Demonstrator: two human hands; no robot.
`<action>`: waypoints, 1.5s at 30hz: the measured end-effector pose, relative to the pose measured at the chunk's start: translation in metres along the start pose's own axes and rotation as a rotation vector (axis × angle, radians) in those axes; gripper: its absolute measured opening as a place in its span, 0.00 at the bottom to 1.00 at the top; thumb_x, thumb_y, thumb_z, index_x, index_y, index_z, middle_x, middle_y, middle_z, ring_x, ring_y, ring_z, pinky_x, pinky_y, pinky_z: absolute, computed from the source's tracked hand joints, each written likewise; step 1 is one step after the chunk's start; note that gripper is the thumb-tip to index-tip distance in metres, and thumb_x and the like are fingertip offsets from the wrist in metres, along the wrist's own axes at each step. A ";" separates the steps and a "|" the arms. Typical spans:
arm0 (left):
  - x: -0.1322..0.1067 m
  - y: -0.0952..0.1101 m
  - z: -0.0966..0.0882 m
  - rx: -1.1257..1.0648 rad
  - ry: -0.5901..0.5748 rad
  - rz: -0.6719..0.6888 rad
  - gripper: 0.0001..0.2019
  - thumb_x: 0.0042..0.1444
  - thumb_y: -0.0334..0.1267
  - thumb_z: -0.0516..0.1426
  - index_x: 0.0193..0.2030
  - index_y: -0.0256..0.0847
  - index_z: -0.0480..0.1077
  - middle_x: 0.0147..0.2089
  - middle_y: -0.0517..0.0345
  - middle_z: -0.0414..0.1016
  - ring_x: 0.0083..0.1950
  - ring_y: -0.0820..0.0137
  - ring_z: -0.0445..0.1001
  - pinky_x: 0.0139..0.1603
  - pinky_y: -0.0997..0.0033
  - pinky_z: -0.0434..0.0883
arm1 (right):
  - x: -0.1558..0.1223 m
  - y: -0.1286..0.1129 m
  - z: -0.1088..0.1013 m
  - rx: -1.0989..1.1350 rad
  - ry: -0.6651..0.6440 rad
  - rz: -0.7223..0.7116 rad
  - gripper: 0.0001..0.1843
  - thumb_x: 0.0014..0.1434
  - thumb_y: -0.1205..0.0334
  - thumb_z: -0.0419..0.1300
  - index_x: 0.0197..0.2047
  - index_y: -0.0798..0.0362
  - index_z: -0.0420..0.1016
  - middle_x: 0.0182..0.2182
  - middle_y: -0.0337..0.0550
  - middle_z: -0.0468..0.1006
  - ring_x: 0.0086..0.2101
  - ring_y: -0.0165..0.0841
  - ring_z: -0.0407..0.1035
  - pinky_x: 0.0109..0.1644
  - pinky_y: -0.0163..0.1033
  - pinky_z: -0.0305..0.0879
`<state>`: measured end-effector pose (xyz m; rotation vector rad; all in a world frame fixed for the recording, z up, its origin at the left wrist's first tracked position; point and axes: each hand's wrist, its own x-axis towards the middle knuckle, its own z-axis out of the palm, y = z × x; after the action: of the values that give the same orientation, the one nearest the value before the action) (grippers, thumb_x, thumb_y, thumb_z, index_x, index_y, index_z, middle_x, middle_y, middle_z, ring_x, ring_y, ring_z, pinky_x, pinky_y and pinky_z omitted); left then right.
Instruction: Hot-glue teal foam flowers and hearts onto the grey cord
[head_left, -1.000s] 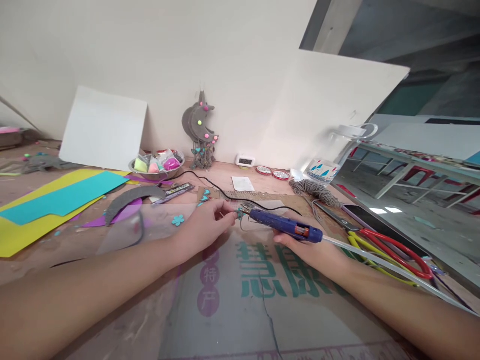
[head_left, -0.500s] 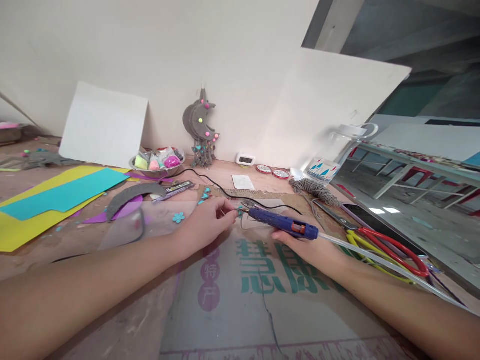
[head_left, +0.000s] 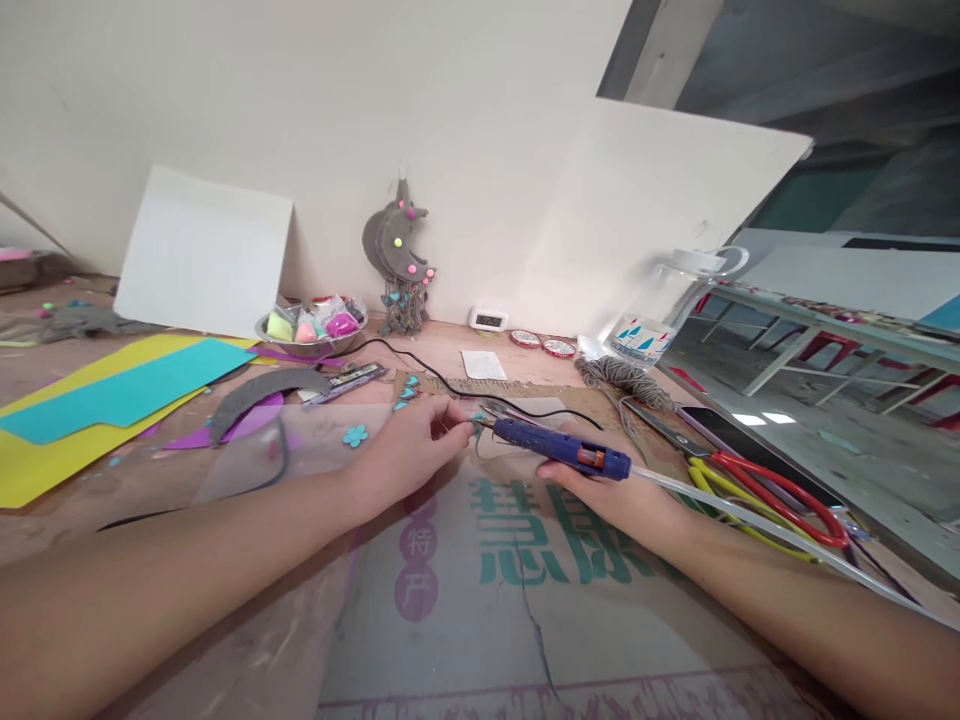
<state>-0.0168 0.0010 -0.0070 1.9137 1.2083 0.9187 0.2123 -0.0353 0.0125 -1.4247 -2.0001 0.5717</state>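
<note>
My right hand (head_left: pixel 600 492) grips a blue glue gun (head_left: pixel 559 447) with a clear glue stick trailing out of its back end to the right. The gun's tip points left at a small teal piece (head_left: pixel 475 424) pinched in the fingers of my left hand (head_left: pixel 409 447). Both hands rest low over a clear plastic sheet (head_left: pixel 480 600) with green printed characters, in the middle of the worktable. The gun's black cord (head_left: pixel 420 365) runs back toward the wall.
Yellow and teal foam sheets (head_left: pixel 112 400) lie at the left, with a grey felt arc (head_left: pixel 262 392) and a teal flower (head_left: pixel 355 436). A metal bowl of coloured clay (head_left: pixel 311 328) and a grey moon ornament (head_left: pixel 397 250) stand by the wall. Red and yellow scissors (head_left: pixel 772 490), twine (head_left: pixel 622 378) and a phone lie right.
Both hands have stayed together at the same spot; the glue gun has shifted slightly left and up in view, mostly from a small head movement.
</note>
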 end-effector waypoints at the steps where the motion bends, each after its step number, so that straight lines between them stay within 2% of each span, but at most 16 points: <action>1: 0.000 0.000 0.000 0.002 0.006 -0.001 0.09 0.54 0.44 0.51 0.32 0.41 0.67 0.29 0.62 0.72 0.25 0.75 0.66 0.25 0.76 0.60 | 0.000 0.000 0.000 0.006 0.004 0.000 0.16 0.51 0.49 0.60 0.24 0.53 0.68 0.21 0.36 0.66 0.24 0.29 0.61 0.27 0.33 0.57; 13: 0.000 0.001 0.001 -0.002 0.009 0.017 0.10 0.54 0.44 0.52 0.32 0.41 0.67 0.30 0.62 0.72 0.26 0.74 0.66 0.26 0.76 0.60 | -0.001 0.002 0.000 -0.022 0.027 -0.011 0.15 0.52 0.49 0.59 0.27 0.53 0.68 0.23 0.38 0.67 0.26 0.30 0.62 0.28 0.34 0.57; 26: 0.000 0.001 0.001 0.002 0.012 0.003 0.10 0.53 0.44 0.52 0.32 0.41 0.67 0.30 0.60 0.72 0.28 0.72 0.68 0.26 0.75 0.61 | -0.001 0.002 0.000 -0.016 0.028 -0.007 0.15 0.52 0.49 0.60 0.26 0.53 0.67 0.22 0.36 0.66 0.24 0.29 0.60 0.25 0.33 0.56; 34: 0.000 0.000 0.001 0.030 0.008 0.016 0.09 0.54 0.43 0.51 0.31 0.41 0.67 0.30 0.63 0.72 0.27 0.74 0.67 0.26 0.76 0.61 | -0.001 0.002 0.001 -0.003 0.027 -0.003 0.15 0.52 0.50 0.60 0.25 0.53 0.67 0.22 0.36 0.67 0.25 0.29 0.62 0.28 0.34 0.58; 45: -0.001 0.000 0.000 0.032 0.005 0.020 0.09 0.55 0.44 0.51 0.31 0.41 0.66 0.30 0.62 0.72 0.27 0.73 0.67 0.27 0.76 0.61 | -0.001 0.004 0.000 0.020 0.019 0.008 0.13 0.52 0.50 0.60 0.30 0.52 0.70 0.23 0.36 0.69 0.26 0.31 0.64 0.30 0.34 0.60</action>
<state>-0.0167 0.0004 -0.0075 1.9530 1.2158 0.9197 0.2148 -0.0355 0.0096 -1.4219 -1.9695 0.5773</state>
